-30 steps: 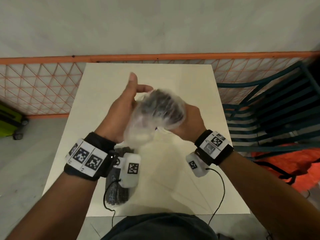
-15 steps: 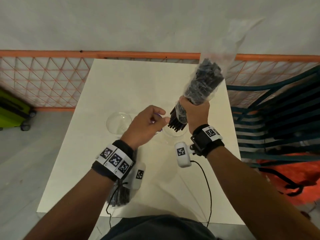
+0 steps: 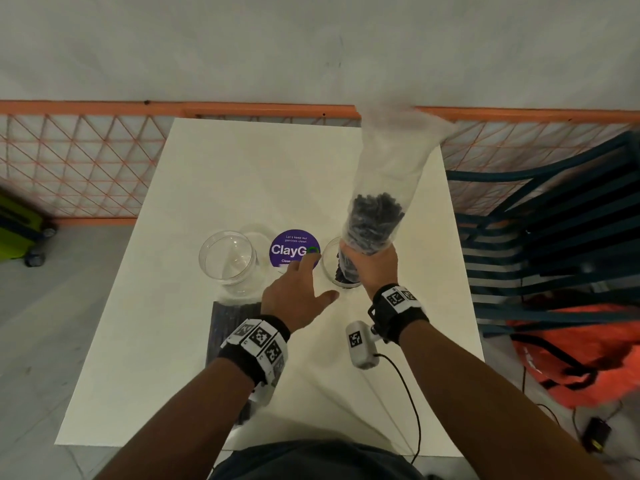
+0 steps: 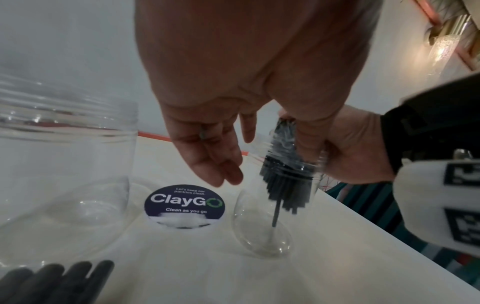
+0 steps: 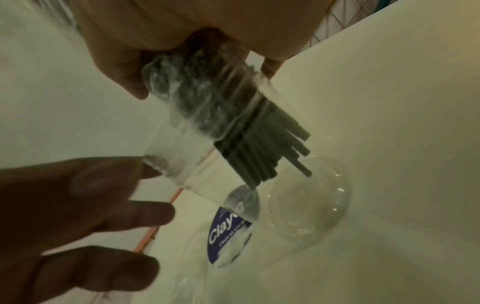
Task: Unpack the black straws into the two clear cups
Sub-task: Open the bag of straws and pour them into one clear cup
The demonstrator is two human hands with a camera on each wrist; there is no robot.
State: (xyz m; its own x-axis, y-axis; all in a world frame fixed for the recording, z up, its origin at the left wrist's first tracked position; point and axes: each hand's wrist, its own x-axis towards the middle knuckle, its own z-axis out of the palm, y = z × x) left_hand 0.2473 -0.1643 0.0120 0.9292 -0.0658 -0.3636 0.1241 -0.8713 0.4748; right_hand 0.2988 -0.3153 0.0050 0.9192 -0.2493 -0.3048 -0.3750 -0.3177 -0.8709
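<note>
Upright over the cup (image 3: pixel 337 268), the right hand (image 3: pixel 372 268) clenches a thin plastic bag (image 3: pixel 388 188) of black straws (image 4: pixel 285 185), their ends dipping below its rim. Beside it the left hand (image 3: pixel 294 292) hovers, fingers loose and empty. Light, stiff and likely slick, the straws seem best squeezed mid-bundle through the crinkly bag.

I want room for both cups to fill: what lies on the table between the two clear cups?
A round purple ClayGo sticker lies flat between them in the head view; the left hand's fingertips hover over it.
</note>
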